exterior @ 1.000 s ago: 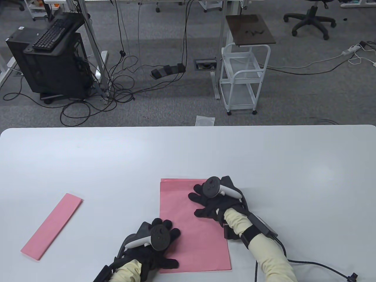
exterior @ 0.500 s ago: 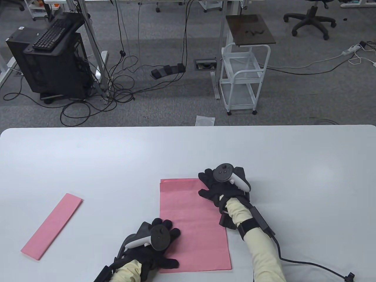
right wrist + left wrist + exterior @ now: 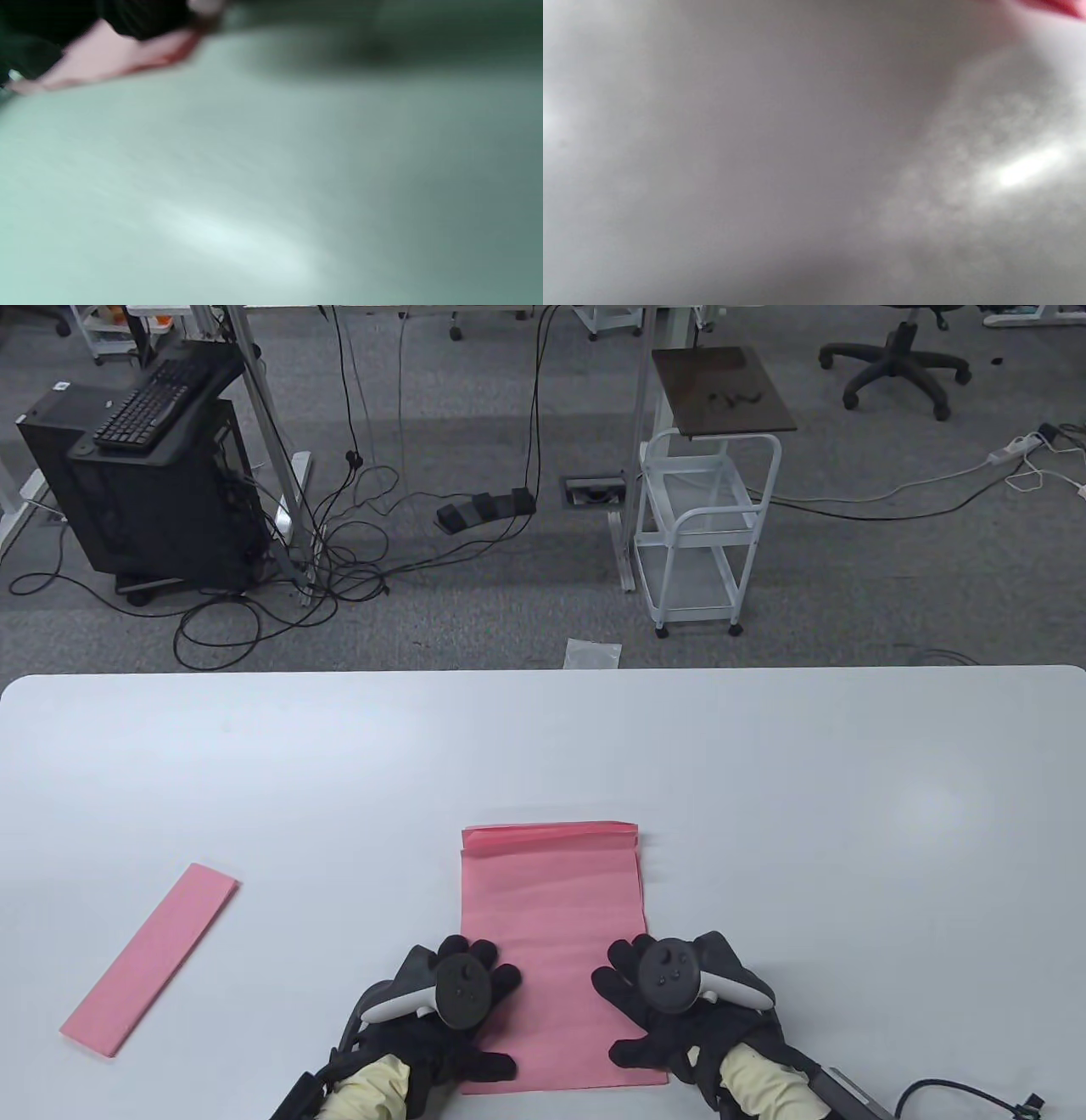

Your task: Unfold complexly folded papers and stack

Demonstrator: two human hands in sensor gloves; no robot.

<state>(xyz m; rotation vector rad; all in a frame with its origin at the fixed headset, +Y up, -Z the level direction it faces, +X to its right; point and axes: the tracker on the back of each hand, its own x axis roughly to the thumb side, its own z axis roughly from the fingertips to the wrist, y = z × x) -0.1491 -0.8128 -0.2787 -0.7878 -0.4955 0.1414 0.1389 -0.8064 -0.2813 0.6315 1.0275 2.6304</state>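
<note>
Now that the right hand (image 3: 679,1005) has come back from the far corner, both hands, left hand (image 3: 450,1010) included, rest flat with fingers spread on the near edge of the pink sheet (image 3: 551,933), smoothing apparently done; folded strip (image 3: 153,957), well left of the sheet, awaits unfolding.

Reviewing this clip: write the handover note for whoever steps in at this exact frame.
Left hand rests on the near left corner of the large pink sheet; right hand rests on its near right corner. Neither visibly pinches anything.
The sheet lies flat on the table, with a narrow fold still showing along its far edge.
The folded pink strip lies apart at the left, untouched.
Left: open that last fold, unfold the strip, stack both.
</note>
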